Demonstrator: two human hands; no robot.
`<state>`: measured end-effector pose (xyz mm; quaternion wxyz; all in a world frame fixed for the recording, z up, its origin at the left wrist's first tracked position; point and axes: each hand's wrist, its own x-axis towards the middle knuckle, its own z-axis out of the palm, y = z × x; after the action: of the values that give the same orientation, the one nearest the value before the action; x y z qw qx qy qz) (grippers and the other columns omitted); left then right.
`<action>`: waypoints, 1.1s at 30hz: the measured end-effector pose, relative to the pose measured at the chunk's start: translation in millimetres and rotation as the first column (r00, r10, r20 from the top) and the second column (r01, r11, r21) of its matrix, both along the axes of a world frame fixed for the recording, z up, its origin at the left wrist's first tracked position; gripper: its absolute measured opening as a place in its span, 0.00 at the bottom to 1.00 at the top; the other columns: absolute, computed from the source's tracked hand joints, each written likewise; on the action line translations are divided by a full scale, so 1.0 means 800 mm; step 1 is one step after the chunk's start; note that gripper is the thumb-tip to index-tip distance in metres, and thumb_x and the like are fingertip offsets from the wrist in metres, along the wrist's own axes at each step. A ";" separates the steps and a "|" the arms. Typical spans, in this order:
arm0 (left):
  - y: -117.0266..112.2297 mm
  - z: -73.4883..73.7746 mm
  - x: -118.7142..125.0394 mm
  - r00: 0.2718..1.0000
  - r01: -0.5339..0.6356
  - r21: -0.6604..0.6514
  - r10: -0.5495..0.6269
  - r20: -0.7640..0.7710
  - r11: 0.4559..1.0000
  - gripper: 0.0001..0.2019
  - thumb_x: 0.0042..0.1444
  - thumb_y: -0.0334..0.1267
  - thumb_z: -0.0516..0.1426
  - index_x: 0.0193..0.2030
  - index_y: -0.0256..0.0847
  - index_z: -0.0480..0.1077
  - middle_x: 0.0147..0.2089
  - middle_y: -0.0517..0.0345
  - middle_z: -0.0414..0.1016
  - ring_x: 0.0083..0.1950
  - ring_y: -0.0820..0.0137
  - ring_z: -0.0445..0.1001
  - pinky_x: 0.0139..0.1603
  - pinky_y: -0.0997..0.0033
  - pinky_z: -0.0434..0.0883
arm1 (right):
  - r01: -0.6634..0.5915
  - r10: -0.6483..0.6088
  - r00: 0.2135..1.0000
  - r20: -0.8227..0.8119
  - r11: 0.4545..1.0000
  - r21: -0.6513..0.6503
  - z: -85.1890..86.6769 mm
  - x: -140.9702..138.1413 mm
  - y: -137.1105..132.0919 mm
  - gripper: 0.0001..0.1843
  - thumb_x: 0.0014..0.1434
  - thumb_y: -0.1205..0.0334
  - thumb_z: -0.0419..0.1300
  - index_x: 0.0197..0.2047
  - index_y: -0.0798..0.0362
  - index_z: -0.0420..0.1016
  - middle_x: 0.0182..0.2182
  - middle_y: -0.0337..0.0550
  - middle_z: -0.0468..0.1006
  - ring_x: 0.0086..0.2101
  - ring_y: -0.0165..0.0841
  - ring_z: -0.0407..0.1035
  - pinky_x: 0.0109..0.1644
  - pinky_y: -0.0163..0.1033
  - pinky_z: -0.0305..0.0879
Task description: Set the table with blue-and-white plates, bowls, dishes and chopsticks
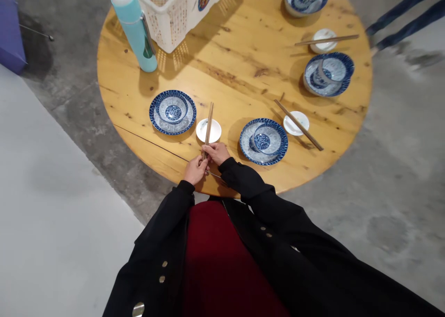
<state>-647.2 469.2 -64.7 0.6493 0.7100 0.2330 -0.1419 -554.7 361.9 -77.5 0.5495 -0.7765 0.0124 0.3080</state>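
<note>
A pair of wooden chopsticks (209, 122) rests across a small white dish (214, 130) at the near side of the round table. Both my hands pinch its near end. My left hand (196, 169) is closed on the tips nearest me, and my right hand (217, 153) closes on it just above. Left of the dish, a blue-patterned bowl (173, 109) sits inside a matching plate or wide bowl (155, 121). To the right, another small bowl (266, 139) leans tilted inside a blue-rimmed bowl (246, 152).
On the wooden table (222, 83) stand a turquoise bottle (134, 29) and a white plastic basket (174, 22). Further right lie another white dish (294, 128) with chopsticks (304, 130), and more blue bowls (328, 74). A person's legs (406, 15) show beyond the far right edge.
</note>
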 end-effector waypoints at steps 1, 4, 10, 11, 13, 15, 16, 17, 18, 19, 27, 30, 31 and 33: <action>0.000 -0.001 0.000 1.000 -0.008 0.000 0.008 -0.004 1.000 0.11 0.62 0.41 0.57 0.30 0.40 0.65 0.26 0.60 0.76 0.22 0.76 0.73 0.24 0.79 0.65 | 0.001 -0.001 1.000 0.000 1.000 -0.004 0.000 0.000 0.001 0.19 0.55 0.49 0.62 0.25 0.57 0.75 0.12 0.35 0.68 0.16 0.26 0.62 0.21 0.31 0.58; 0.003 -0.001 -0.001 1.000 -0.027 0.003 0.027 -0.002 1.000 0.13 0.62 0.45 0.57 0.31 0.40 0.66 0.27 0.60 0.76 0.22 0.76 0.73 0.25 0.79 0.66 | 0.011 -0.011 1.000 0.000 1.000 -0.006 0.000 -0.001 0.004 0.21 0.56 0.46 0.62 0.23 0.56 0.74 0.12 0.36 0.68 0.16 0.27 0.62 0.21 0.31 0.58; 0.026 0.007 -0.019 0.990 -0.136 -0.020 0.136 -0.028 0.990 0.15 0.61 0.49 0.56 0.32 0.39 0.66 0.27 0.59 0.74 0.24 0.76 0.71 0.26 0.78 0.67 | 0.101 -0.101 0.995 -0.008 0.995 0.023 0.002 -0.008 -0.016 0.29 0.53 0.35 0.62 0.23 0.55 0.72 0.16 0.39 0.71 0.15 0.25 0.61 0.17 0.30 0.55; 0.034 0.008 -0.028 0.983 -0.180 -0.043 0.179 -0.030 0.983 0.15 0.60 0.50 0.57 0.33 0.39 0.67 0.28 0.59 0.75 0.24 0.76 0.71 0.26 0.78 0.67 | 0.123 -0.123 0.992 -0.008 0.992 0.038 0.003 -0.012 -0.026 0.30 0.52 0.33 0.62 0.25 0.55 0.73 0.18 0.41 0.74 0.15 0.25 0.61 0.16 0.30 0.55; 0.055 0.008 -0.053 0.960 -0.281 -0.054 0.280 -0.029 0.958 0.16 0.58 0.51 0.58 0.35 0.38 0.69 0.29 0.58 0.76 0.24 0.76 0.70 0.26 0.77 0.68 | 0.168 -0.168 0.986 -0.008 0.983 0.066 0.006 -0.025 -0.053 0.32 0.48 0.30 0.62 0.27 0.56 0.74 0.22 0.43 0.76 0.15 0.24 0.61 0.15 0.30 0.54; 0.080 0.007 -0.083 0.923 -0.385 -0.014 0.384 -0.038 0.923 0.16 0.56 0.50 0.59 0.36 0.37 0.70 0.30 0.57 0.77 0.25 0.76 0.71 0.28 0.76 0.68 | 0.224 -0.224 0.975 -0.015 0.972 0.069 0.008 -0.046 -0.083 0.33 0.45 0.29 0.63 0.27 0.56 0.74 0.22 0.43 0.76 0.15 0.24 0.61 0.15 0.31 0.55; 0.093 0.005 -0.100 0.896 -0.442 0.020 0.442 -0.041 0.897 0.15 0.55 0.49 0.60 0.37 0.36 0.72 0.30 0.56 0.77 0.25 0.75 0.71 0.28 0.76 0.68 | 0.266 -0.265 0.964 -0.023 0.962 0.060 0.009 -0.059 -0.098 0.33 0.44 0.30 0.64 0.27 0.57 0.74 0.21 0.42 0.75 0.15 0.24 0.60 0.16 0.31 0.55; 0.105 0.003 -0.116 0.864 -0.498 0.051 0.500 -0.052 0.866 0.14 0.55 0.47 0.60 0.37 0.36 0.73 0.30 0.56 0.77 0.26 0.75 0.71 0.29 0.76 0.68 | 0.317 -0.316 0.948 -0.033 0.947 0.044 0.010 -0.074 -0.113 0.32 0.44 0.31 0.64 0.27 0.57 0.75 0.20 0.42 0.74 0.14 0.24 0.60 0.16 0.31 0.55; 0.117 0.000 -0.132 0.825 -0.556 0.081 0.561 -0.064 0.827 0.13 0.55 0.45 0.60 0.37 0.36 0.73 0.29 0.56 0.77 0.26 0.75 0.71 0.29 0.76 0.68 | 0.371 -0.370 0.928 -0.044 0.928 0.023 0.009 -0.089 -0.125 0.32 0.43 0.32 0.64 0.28 0.57 0.75 0.20 0.41 0.74 0.14 0.24 0.60 0.16 0.31 0.55; 0.126 -0.002 -0.146 0.786 -0.606 0.101 0.613 -0.073 0.789 0.11 0.54 0.43 0.60 0.37 0.36 0.73 0.29 0.56 0.78 0.27 0.74 0.72 0.29 0.76 0.67 | 0.422 -0.422 0.905 -0.052 0.907 -0.001 0.009 -0.104 -0.136 0.31 0.43 0.32 0.65 0.28 0.56 0.75 0.19 0.40 0.73 0.15 0.25 0.60 0.15 0.31 0.55; 0.148 -0.025 -0.173 0.694 -0.702 0.014 0.688 -0.210 0.712 0.11 0.50 0.42 0.60 0.36 0.36 0.72 0.29 0.54 0.78 0.25 0.74 0.73 0.28 0.77 0.68 | 0.581 -0.579 0.805 -0.127 0.813 -0.024 0.003 -0.166 -0.164 0.28 0.38 0.38 0.67 0.31 0.56 0.76 0.21 0.41 0.75 0.15 0.25 0.63 0.17 0.32 0.57; 0.144 -0.040 -0.159 0.721 -0.675 -0.055 0.642 -0.260 0.736 0.13 0.47 0.43 0.62 0.36 0.35 0.72 0.30 0.53 0.79 0.25 0.75 0.74 0.28 0.77 0.69 | 0.599 -0.602 0.783 -0.157 0.798 -0.067 0.003 -0.181 -0.178 0.28 0.36 0.41 0.68 0.33 0.55 0.77 0.22 0.41 0.77 0.16 0.27 0.66 0.18 0.33 0.59; 0.143 -0.046 -0.156 0.726 -0.669 -0.072 0.629 -0.277 0.740 0.13 0.47 0.42 0.62 0.35 0.35 0.72 0.29 0.53 0.79 0.25 0.75 0.74 0.28 0.78 0.69 | 0.620 -0.626 0.761 -0.167 0.779 -0.095 0.003 -0.189 -0.186 0.27 0.36 0.43 0.68 0.34 0.54 0.77 0.23 0.41 0.77 0.17 0.28 0.67 0.18 0.33 0.61; 0.143 -0.059 -0.152 0.725 -0.666 -0.097 0.613 -0.314 0.739 0.12 0.47 0.40 0.62 0.35 0.34 0.72 0.28 0.53 0.79 0.25 0.75 0.74 0.27 0.78 0.69 | 0.668 -0.692 0.697 -0.187 0.722 -0.182 0.003 -0.213 -0.203 0.22 0.38 0.48 0.68 0.34 0.54 0.77 0.23 0.42 0.78 0.18 0.29 0.69 0.19 0.33 0.63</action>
<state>-769.2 583.6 -111.5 0.6901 0.4900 0.5322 -0.0234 -725.2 199.8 -75.4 0.5791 -0.6995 0.3808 0.1742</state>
